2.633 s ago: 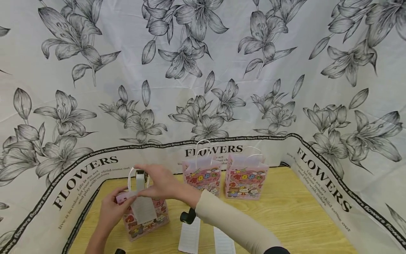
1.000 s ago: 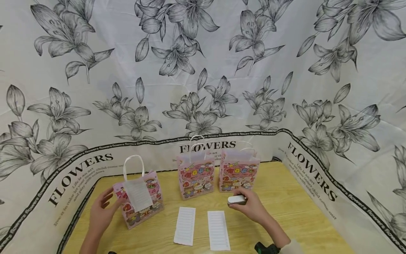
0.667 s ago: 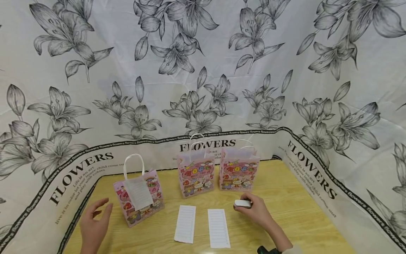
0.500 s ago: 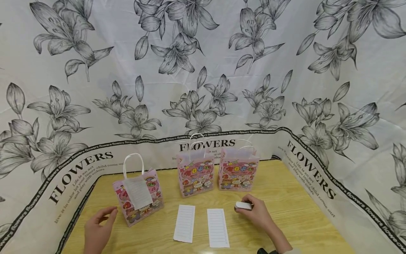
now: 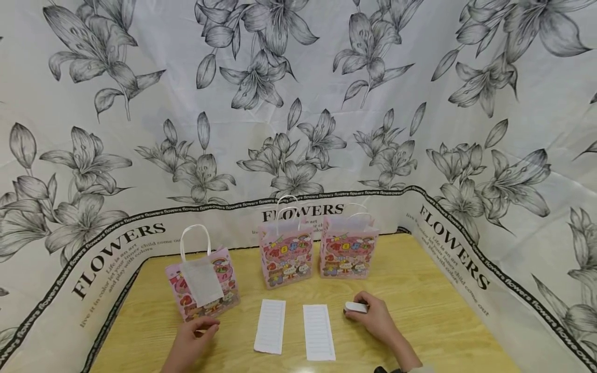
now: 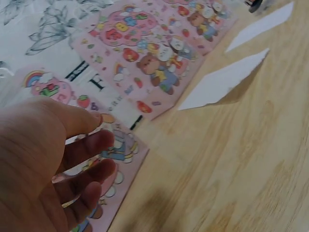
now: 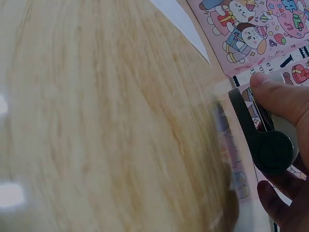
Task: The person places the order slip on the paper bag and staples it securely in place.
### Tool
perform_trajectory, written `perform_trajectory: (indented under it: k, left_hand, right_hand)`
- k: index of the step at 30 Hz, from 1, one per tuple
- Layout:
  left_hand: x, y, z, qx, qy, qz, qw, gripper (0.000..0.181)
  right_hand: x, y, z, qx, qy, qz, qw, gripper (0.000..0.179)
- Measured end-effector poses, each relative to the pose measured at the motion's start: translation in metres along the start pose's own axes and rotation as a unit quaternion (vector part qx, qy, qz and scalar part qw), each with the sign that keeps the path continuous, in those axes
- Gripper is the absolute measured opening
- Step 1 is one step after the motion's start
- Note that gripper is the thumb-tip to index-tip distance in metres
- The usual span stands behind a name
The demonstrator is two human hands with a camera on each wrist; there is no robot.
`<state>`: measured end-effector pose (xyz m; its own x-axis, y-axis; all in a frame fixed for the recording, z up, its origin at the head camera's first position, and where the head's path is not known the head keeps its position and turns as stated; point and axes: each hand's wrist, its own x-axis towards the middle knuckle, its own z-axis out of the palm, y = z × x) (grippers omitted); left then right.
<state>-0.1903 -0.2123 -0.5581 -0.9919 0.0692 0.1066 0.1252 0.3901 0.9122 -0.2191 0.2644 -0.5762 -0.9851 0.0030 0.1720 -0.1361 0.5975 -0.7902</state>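
Observation:
My right hand (image 5: 375, 317) holds a small stapler (image 5: 356, 307) with a white top above the table, right of two lined paper slips. In the right wrist view, the dark rounded base of the stapler (image 7: 273, 152) shows under my thumb. My left hand (image 5: 191, 342) has loosely bent fingers with nothing between them, just in front of the left pink gift bag (image 5: 228, 282). A lined slip (image 5: 202, 282) hangs on that bag's front below the white handle. The left slip (image 5: 270, 326) and the right slip (image 5: 319, 331) lie flat between my hands.
Two more upright pink cartoon bags, the middle bag (image 5: 286, 256) and the right bag (image 5: 349, 254), stand toward the back of the wooden table (image 5: 448, 316). Behind them hangs a white flower-printed cloth (image 5: 261, 140).
My right hand left the left bag and carried the stapler across to the right. My left hand let go of that bag, then moved right and down in front of it.

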Motion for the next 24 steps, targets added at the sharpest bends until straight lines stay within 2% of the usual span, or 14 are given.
perform_trajectory:
  k: [4,11,14,19,24]
  left_hand:
    - [0.008,-0.006,0.012,0.005,-0.049,0.009,0.9987,0.018]
    - [0.024,-0.014,0.037,0.038,-0.098,0.053,0.9931,0.018]
    - [0.028,-0.011,0.046,0.045,-0.103,0.062,0.9917,0.016]
    - [0.037,-0.004,0.06,0.053,-0.093,0.073,0.9915,0.014]
    - [0.048,-0.003,0.076,0.055,-0.091,0.077,0.9914,0.014]
  right_hand:
    - [-0.003,0.003,0.003,0.003,0.002,0.001,1.0,0.03]
    - [-0.004,0.006,0.006,0.004,0.01,-0.003,0.9999,0.031]
    - [-0.005,0.007,0.006,0.005,0.011,0.002,0.9999,0.03]
    - [-0.004,0.009,0.007,0.004,0.008,0.01,0.9999,0.03]
    - [-0.003,0.009,0.008,0.001,0.011,0.01,0.9999,0.029]
